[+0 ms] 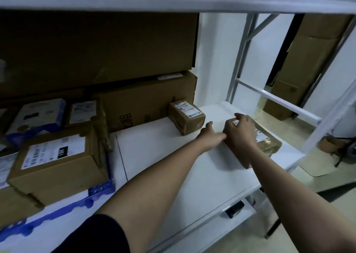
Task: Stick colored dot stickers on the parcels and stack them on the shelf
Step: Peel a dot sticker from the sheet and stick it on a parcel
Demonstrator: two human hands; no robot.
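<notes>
Two hands reach onto the white shelf (163, 156) and meet at a brown parcel (267, 144) lying near the shelf's right end. The right hand (240, 131) lies over the parcel's top with fingers curled down on it, a narrow grip holding the parcel, and it hides most of the label; no colored dot can be made out. The left hand (210, 135) lies at the parcel's left side with fingers straight, though where it touches is hidden behind the right hand. A small labeled box (185, 117) stands just behind and left, apart from the parcel. Bare shelf lies between the forearms and the labeled cartons (55, 160) at the left, which are dim and partly cut off. Large cartons (96, 48) fill the back. The parcel's right edge lies close to the shelf's right edge and the white frame post (327, 117).
</notes>
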